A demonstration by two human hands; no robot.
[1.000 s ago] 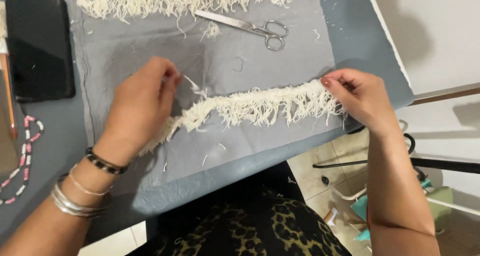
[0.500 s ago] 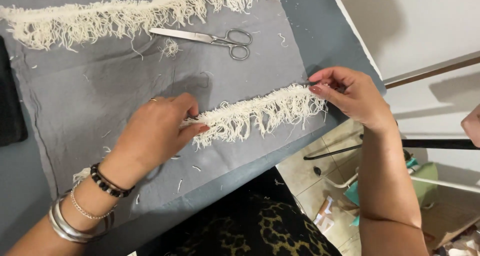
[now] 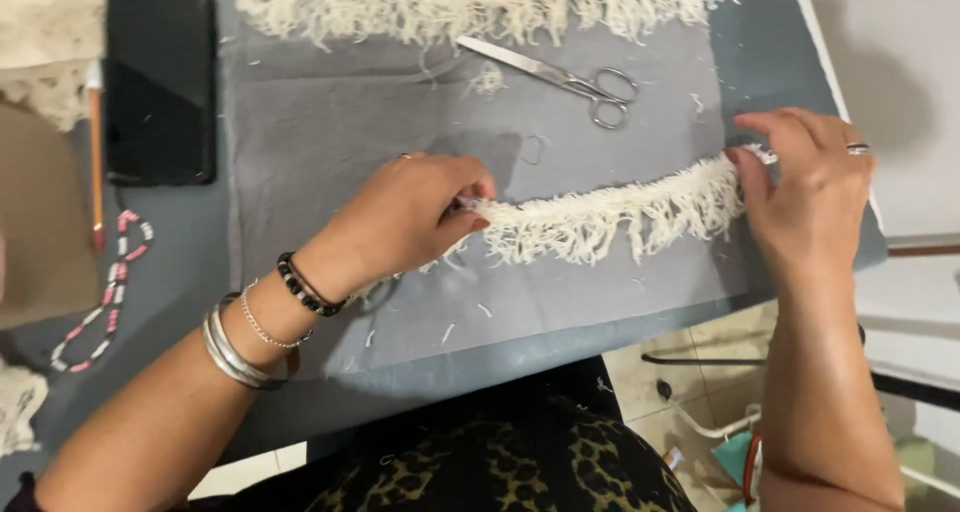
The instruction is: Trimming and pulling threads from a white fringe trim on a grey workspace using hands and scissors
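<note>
The work in hand is a cream fringe strip [image 3: 610, 217] lying across the near half of the grey cloth [image 3: 330, 122] on the desk [image 3: 150, 232], close to the near edge; the left hand [image 3: 400, 217] is pinched shut on the strip's left end, thumb and fingertips together on the threads, while the right hand [image 3: 810, 187] is closed on its right end near the desk's right edge — so the strip is held stretched between the 2 hands, which stand well apart. As a judgement, this piece looks well along: its threads hang loose and frayed along most of the visible length, and short thread clippings [image 3: 450, 327] lie scattered on the cloth below it; whether the part hidden under the left hand is as frayed, I cannot tell. A second fringe strip [image 3: 470, 7] lies along the far edge of the cloth, already fully shaggy and set aside — 1 piece seemingly finished. The scissors [image 3: 560, 77] rest shut just below it, untouched by either hand; a dark phone [image 3: 160, 82], a pencil [image 3: 95, 152] and a pink-and-white bead string [image 3: 100, 297] sit toward the left edge.
</note>
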